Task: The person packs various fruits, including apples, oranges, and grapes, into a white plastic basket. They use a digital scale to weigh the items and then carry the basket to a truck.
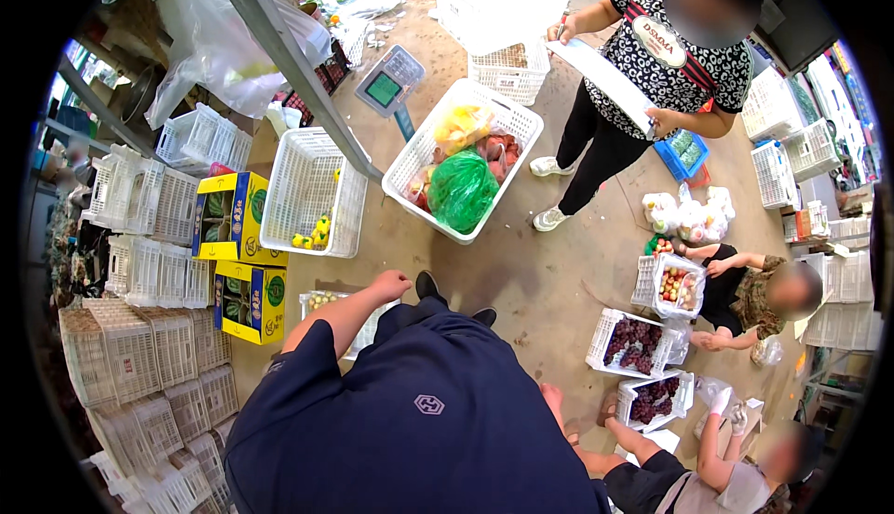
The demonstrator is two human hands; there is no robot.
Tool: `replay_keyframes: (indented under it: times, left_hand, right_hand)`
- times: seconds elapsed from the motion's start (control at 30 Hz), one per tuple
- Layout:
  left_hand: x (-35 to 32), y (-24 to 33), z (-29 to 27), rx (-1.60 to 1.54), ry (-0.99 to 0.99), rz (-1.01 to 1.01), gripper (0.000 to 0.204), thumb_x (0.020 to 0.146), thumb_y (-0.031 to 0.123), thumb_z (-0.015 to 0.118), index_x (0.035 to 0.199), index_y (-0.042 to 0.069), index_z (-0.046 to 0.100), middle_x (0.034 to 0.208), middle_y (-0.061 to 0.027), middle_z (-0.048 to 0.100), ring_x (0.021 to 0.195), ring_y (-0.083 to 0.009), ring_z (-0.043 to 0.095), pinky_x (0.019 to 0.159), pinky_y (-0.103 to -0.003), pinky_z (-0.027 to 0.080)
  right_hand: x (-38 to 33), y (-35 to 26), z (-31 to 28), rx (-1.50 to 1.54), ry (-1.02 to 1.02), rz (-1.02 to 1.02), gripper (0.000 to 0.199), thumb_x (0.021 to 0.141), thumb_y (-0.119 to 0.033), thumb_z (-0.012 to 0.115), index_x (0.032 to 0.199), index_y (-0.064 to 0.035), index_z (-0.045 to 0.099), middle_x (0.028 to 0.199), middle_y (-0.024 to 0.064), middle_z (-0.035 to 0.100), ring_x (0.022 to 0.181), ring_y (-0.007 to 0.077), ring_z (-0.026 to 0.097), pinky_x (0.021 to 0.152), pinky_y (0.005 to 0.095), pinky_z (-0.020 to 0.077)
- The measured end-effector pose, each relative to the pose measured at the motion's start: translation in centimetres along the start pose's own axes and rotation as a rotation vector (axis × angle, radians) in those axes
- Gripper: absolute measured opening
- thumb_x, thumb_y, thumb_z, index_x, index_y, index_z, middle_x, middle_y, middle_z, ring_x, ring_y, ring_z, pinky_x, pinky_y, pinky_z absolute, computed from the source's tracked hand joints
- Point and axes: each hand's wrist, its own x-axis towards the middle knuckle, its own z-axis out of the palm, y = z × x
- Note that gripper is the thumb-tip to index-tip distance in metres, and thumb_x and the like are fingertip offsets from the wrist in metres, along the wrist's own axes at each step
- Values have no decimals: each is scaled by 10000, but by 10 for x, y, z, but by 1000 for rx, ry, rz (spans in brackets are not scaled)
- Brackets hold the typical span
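My left hand (391,285) hangs at my left side with its fingers curled in, and nothing shows in it. Below it, partly covered by my arm, is a low white crate (365,332) on the floor. Ahead, a white plastic crate (402,179) holds a green bag (463,190), a yellow bag (463,128) and reddish bagged produce (499,155). A scale display (391,83) on a blue post stands behind that crate. A patch of skin at my right side seems to be my right hand (551,397); its fingers do not show clearly.
Left of the metal post (296,62) stands a white crate with yellow fruit (315,235), beside stacked yellow-blue boxes (244,218). A standing person (643,67) holds a clipboard (601,81). Two seated people are at right, near crates of grapes (636,344) and an apple crate (677,288).
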Motion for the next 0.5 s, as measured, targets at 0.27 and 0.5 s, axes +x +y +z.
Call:
replay_keyframes:
  times: [0.27, 0.5]
  left_hand:
    - [-3, 8, 27, -19, 3, -2, 362, 764, 310, 603, 986, 35, 680, 973, -176, 660, 909, -298, 631, 830, -371, 483]
    - [-4, 30, 13, -6, -13, -20, 349, 745, 291, 606, 944, 15, 683, 935, -185, 665, 864, -294, 644, 790, -361, 499]
  right_hand:
    - [-18, 3, -32, 176, -43, 24, 126, 861, -97, 525, 864, 29, 519, 758, 115, 575, 577, 197, 583, 503, 308, 508]
    - [0, -19, -25, 35, 61, 11, 158, 872, -128, 523, 977, -11, 506, 828, 100, 578, 669, 207, 591, 550, 314, 516]
